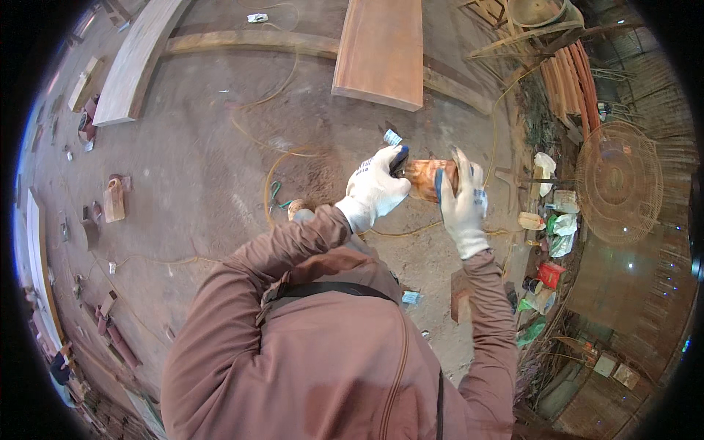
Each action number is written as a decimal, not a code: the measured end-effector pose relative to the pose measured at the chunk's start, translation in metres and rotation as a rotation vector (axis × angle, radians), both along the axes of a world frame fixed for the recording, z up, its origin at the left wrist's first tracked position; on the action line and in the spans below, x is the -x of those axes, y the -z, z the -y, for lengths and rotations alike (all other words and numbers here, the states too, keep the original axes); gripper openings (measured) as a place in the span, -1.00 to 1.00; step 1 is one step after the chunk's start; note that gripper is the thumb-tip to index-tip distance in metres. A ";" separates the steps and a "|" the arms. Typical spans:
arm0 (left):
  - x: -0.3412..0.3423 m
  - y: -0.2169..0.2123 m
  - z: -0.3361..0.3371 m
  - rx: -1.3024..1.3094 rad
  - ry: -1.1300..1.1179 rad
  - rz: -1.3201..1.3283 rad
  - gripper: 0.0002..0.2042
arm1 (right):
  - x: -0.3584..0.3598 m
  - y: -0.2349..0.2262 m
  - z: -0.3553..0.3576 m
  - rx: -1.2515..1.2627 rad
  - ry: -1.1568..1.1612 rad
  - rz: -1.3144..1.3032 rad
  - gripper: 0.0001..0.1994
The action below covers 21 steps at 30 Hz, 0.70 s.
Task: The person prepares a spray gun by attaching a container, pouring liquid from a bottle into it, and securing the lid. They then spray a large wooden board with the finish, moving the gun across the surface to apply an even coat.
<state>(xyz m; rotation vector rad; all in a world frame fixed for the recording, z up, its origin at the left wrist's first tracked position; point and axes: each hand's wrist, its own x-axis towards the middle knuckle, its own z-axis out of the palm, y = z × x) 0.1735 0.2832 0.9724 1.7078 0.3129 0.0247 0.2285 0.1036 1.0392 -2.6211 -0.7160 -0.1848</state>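
A shiny orange-brown object (431, 180), rounded like a small jar or bottle, is held level between my two hands. My left hand (374, 187), in a white glove with blue fingertips, closes on its dark left end, so the part inside the grip is hidden. Around the right end curls my right hand (463, 205), gloved alike, thumb on the near side and fingers behind. What the object is exactly, I cannot make out. Just beyond the left hand, a small blue-and-white packet (392, 137) is visible.
A wide wooden plank (379, 55) rests across a beam (249, 42) ahead; a paler plank (136, 66) lies left. A yellow hose (253, 132) winds over the floor. At right stand a round fan (620, 182) and scattered bags and bottles (563, 224). A jug (114, 199) sits left.
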 end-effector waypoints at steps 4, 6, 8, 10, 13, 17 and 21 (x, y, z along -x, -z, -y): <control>-0.006 0.024 0.016 0.069 -0.029 -0.051 -0.39 | -0.010 0.001 0.001 0.257 0.209 -0.299 -0.41; -0.009 0.035 0.012 0.116 0.036 -0.141 -0.38 | -0.019 0.011 0.029 0.124 -0.025 -0.206 -0.31; -0.010 0.014 -0.001 0.240 0.170 -0.272 -0.39 | -0.018 -0.002 0.042 0.061 -0.294 0.010 -0.28; -0.016 0.027 -0.006 0.226 0.260 -0.205 -0.40 | -0.013 -0.021 0.040 0.194 -0.543 0.142 -0.25; -0.024 0.027 -0.005 0.180 0.359 -0.174 -0.41 | -0.010 -0.016 0.047 0.258 -0.667 0.309 -0.44; -0.027 0.014 0.020 0.122 0.164 -0.114 -0.45 | -0.011 0.010 0.033 0.144 -0.174 0.291 -0.62; -0.033 0.020 0.039 0.142 0.085 -0.092 -0.40 | -0.009 0.015 0.027 0.244 0.058 0.281 -0.62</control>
